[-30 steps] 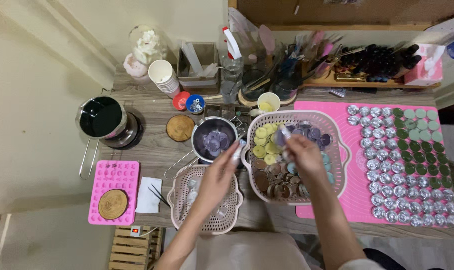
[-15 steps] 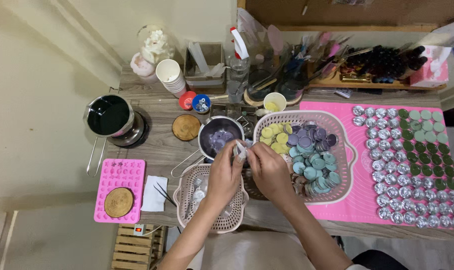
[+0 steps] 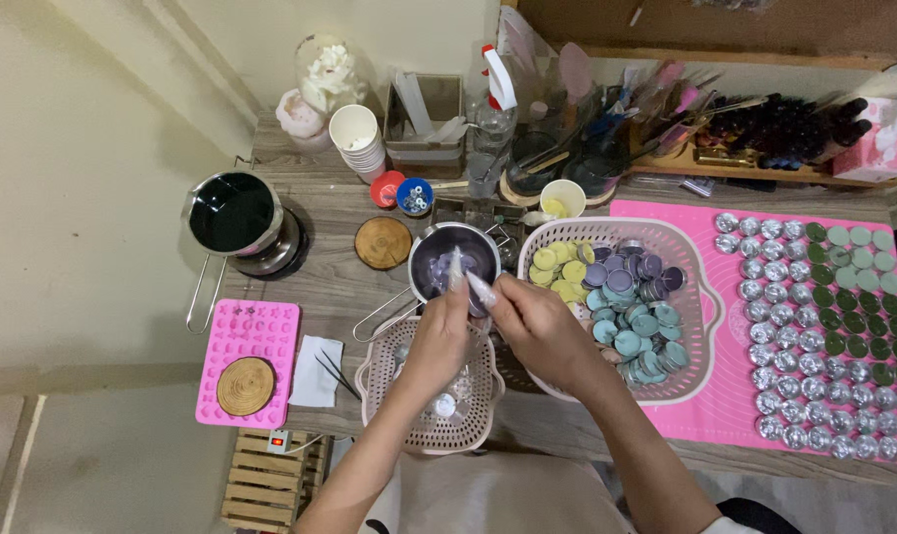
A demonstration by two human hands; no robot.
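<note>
Both hands meet over small metal pouring pot (image 3: 455,259) of lilac wax, mid-bench. Left hand (image 3: 438,336) pinched on pale stick; right hand (image 3: 532,321) pinched on small white piece (image 3: 480,288). Judgement: work directly above pot, drips fall inside; steady wrists.

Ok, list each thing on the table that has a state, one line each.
Small steel pot of purple wax: both hands working over it.
Left hand: pinching a small pale piece.
Right hand: pinching a small pale piece.
Black saucepan: holding dark liquid.
Large pink basket: holding coloured wax discs.
</note>
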